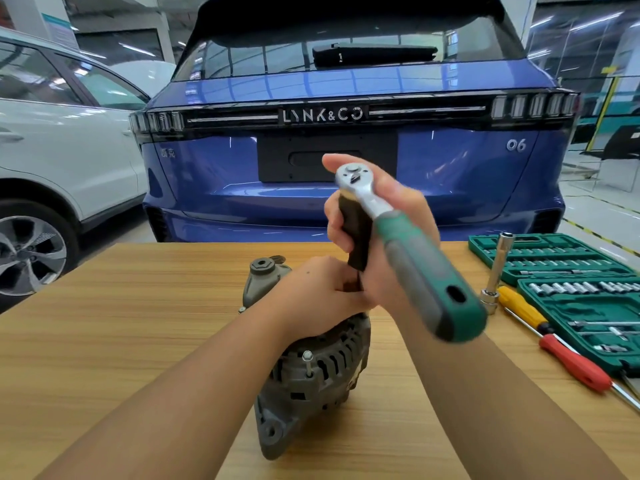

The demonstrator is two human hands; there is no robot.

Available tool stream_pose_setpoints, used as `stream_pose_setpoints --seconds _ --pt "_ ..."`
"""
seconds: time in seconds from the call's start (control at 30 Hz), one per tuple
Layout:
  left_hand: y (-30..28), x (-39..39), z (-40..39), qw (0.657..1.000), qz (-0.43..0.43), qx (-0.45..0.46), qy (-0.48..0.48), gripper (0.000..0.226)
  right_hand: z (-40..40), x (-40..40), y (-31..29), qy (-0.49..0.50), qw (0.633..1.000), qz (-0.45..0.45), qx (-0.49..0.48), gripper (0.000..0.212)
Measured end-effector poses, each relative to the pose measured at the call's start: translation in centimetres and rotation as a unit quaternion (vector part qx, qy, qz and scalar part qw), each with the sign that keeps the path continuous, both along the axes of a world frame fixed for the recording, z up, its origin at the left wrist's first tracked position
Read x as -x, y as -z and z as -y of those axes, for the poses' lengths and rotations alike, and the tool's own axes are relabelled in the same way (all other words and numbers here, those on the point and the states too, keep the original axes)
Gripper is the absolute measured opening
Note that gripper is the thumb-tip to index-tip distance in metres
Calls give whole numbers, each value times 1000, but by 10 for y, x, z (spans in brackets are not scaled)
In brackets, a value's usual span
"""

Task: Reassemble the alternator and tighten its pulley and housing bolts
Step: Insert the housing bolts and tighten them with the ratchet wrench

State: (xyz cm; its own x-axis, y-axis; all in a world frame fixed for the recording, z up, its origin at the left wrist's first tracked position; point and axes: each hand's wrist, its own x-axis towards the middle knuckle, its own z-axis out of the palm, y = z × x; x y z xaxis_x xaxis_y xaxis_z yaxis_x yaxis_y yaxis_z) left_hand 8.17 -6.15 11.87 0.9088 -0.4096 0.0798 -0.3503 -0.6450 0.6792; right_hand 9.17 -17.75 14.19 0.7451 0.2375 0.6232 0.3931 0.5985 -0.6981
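Both hands forward, left hand (320, 289) low with curled fingers, right hand (377, 237) raised, gripping.

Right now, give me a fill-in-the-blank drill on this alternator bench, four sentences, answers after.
1. The right hand holds a ratchet whose grip is grey and ____.
2. The left hand rests on the ____ on the wooden table.
3. Right of the alternator, beside the socket case, lie a yellow-handled and a ____-handled screwdriver.
4. The car behind the table is ____.

Missing words: green; alternator; red; blue
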Motion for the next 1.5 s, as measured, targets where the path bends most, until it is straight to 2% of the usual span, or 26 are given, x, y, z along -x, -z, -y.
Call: stream_pose_setpoints --seconds 0.07,0.1,0.13,0.23,0.27,0.33,0.4,0.5,0.63,0.8,0.87,0.97,1.07,1.17,1.23,1.37,1.43,1.5 --pt "5 -5 -1 997 56 -60 4 36 7 0 -5 24 999 -26 -3 54" --pt "7 -7 -1 994 74 -76 -1 29 11 -1 -7 46 998 -38 -3 58" --pt "10 -11 -2 993 86 -83 -7 25 13 -1 -9 79 996 -43 4 53" --pt "11 -12 -1 994 69 -87 7 22 14 1 -7 176 983 -37 36 17" --pt "10 -13 -1 993 70 -89 11 22 13 2 -8 197 978 -51 34 14" --pt "10 -13 -1 993 73 -93 14 23 15 1 -8 165 983 -78 30 1" --pt "11 -15 -2 993 75 -86 12 23 19 1 -7 90 992 -84 31 24" --pt "12 -16 -3 995 66 -72 5 20 16 1 -2 50 997 -49 29 35" --pt "14 -17 -3 996 64 -58 7 19 12 1 2 79 997 8 23 38" --pt "16 -18 -3 995 74 -56 19 17 3 1 4 193 974 103 65 44" --pt "19 -20 -6 995 83 -54 10 17 1 2 1 174 976 111 72 46" --pt "23 -19 -7 998 59 -35 -4 21 7 2 -11 86 991 79 71 32" --pt "18 -18 -4 995 80 -64 -5 20 14 -2 -15 2 999 28 29 34" --pt "14 -17 -2 994 88 -70 -2 23 14 -4 -13 36 999 -15 22 41" --pt "14 -18 -2 993 87 -76 1 24 13 -1 -14 84 996 -22 28 37" --pt "16 -19 -2 992 89 -84 17 24 13 1 -15 249 966 -36 52 28" --pt "16 -19 -2 992 89 -84 15 24 17 -1 -16 225 970 -66 65 21" --pt "16 -19 -2 993 86 -81 15 23 23 -1 -16 106 988 -90 63 16"
